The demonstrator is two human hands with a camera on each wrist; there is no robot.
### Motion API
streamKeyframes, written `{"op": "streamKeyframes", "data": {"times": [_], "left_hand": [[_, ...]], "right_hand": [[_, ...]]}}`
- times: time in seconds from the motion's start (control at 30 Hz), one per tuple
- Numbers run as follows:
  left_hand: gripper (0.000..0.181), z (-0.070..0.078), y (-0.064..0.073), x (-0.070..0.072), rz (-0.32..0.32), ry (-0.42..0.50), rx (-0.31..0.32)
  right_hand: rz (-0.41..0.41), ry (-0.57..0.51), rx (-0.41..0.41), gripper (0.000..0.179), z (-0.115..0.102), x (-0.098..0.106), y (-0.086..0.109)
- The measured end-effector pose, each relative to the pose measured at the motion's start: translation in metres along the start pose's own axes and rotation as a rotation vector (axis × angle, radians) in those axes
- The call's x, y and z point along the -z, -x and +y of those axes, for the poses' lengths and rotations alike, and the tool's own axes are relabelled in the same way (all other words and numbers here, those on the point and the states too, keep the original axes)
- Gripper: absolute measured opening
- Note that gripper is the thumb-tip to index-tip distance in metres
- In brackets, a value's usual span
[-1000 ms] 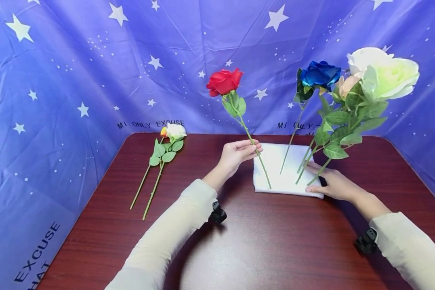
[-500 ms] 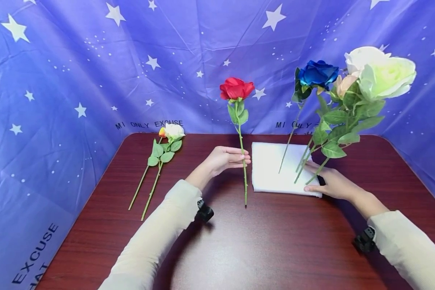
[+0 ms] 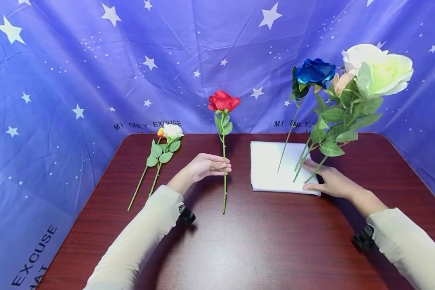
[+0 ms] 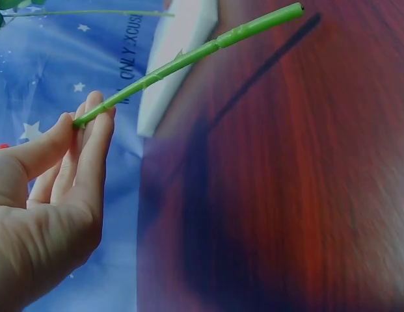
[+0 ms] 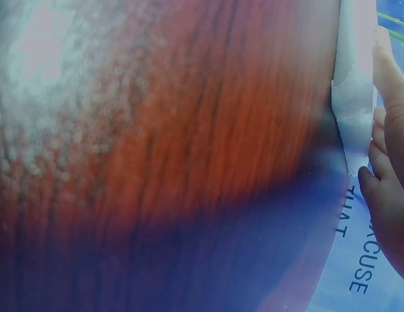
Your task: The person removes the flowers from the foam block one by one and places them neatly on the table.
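My left hand [image 3: 211, 166] pinches the stem of an artificial red rose [image 3: 223, 101] between thumb and fingers. The rose stands upright over the table, left of a white foam block [image 3: 266, 165]. Up close in the left wrist view, the green stem [image 4: 188, 58] crosses the fingertips. My right hand [image 3: 330, 181] rests on the block's right end, thumb and fingers spread; stems partly hide the fingers. In the block stand a blue rose [image 3: 315, 72], a pale green flower [image 3: 386, 74], a white flower [image 3: 360, 56] and a peach bloom [image 3: 343, 83].
On the table's left lie a white rose [image 3: 172, 131] and an orange-yellow flower [image 3: 161, 133], the left sleeve covering one stem's end. The brown wooden table [image 3: 253, 241] meets a blue star-printed cloth [image 3: 188, 36] at its back and sides.
My left hand has carried the red rose leftward, off the foam block and lower, and the rose has turned from a left lean to upright. The right hand stays on the block.
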State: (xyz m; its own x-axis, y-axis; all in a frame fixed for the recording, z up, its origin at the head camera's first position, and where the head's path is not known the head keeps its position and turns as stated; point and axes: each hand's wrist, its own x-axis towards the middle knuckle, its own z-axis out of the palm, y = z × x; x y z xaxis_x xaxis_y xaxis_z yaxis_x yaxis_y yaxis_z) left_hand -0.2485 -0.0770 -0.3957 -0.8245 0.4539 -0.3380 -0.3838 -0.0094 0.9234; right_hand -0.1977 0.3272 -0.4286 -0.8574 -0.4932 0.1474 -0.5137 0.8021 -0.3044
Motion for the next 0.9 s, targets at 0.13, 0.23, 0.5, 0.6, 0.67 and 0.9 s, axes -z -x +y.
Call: {"op": "streamKeyframes", "data": {"times": [0.13,0.23,0.5,0.6,0.67,0.9], "left_hand": [[0.037,-0.003,0.007,0.010,0.008,-0.010,0.030],[0.037,-0.004,0.013,0.016,0.016,-0.029,0.045],[0.038,-0.007,0.031,0.038,0.025,-0.092,0.056],[0.038,-0.010,0.037,0.049,0.028,-0.097,0.058],[0.039,-0.011,0.042,0.056,0.026,-0.102,0.057],[0.041,-0.013,0.053,0.079,0.037,-0.115,0.082]], "right_hand": [[0.007,0.003,0.000,0.072,0.000,0.000,-0.001],[0.006,0.002,-0.002,0.072,0.000,-0.001,0.000],[0.012,0.004,0.007,0.071,0.000,0.000,0.002],[-0.001,0.001,-0.007,0.071,-0.001,0.001,0.002],[-0.010,-0.002,-0.008,0.072,-0.002,0.001,0.001],[-0.017,-0.005,-0.022,0.072,-0.002,0.001,0.000]]}}
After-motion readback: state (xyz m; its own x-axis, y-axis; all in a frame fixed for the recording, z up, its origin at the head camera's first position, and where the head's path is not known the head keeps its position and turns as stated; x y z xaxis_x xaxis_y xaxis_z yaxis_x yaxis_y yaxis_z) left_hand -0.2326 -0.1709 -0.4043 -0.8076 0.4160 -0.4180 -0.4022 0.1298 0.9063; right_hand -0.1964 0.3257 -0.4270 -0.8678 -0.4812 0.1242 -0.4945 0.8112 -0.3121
